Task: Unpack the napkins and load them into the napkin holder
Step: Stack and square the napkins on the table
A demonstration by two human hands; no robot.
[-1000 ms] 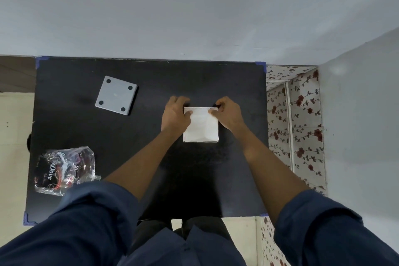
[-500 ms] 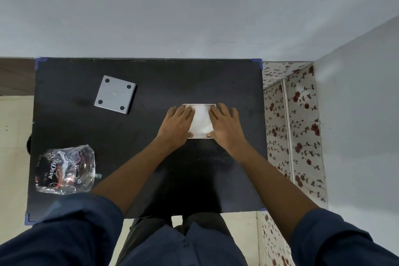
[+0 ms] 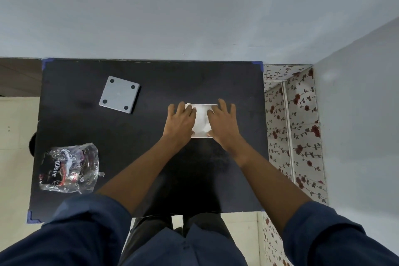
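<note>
A white square stack of napkins (image 3: pixel 202 119) lies flat on the black table (image 3: pixel 151 157), right of centre. My left hand (image 3: pixel 180 122) lies flat over its left edge with fingers straight. My right hand (image 3: pixel 223 122) lies flat over its right edge the same way. Only a strip of white shows between the two hands. A grey square piece with four dark round feet (image 3: pixel 119 94), seemingly the napkin holder's part lying upside down, sits at the far left of the table. An empty crumpled clear wrapper (image 3: pixel 69 168) with printed lettering lies at the near left.
The table backs onto a pale wall. A floral-patterned surface (image 3: pixel 293 131) stands just off the table's right edge. Blue tape marks the table corners (image 3: pixel 259 63). My dark sleeves fill the bottom of the view.
My hands went from holding the napkin stack's far corners with curled fingers to lying flat on its left and right sides. The stack stayed in place.
</note>
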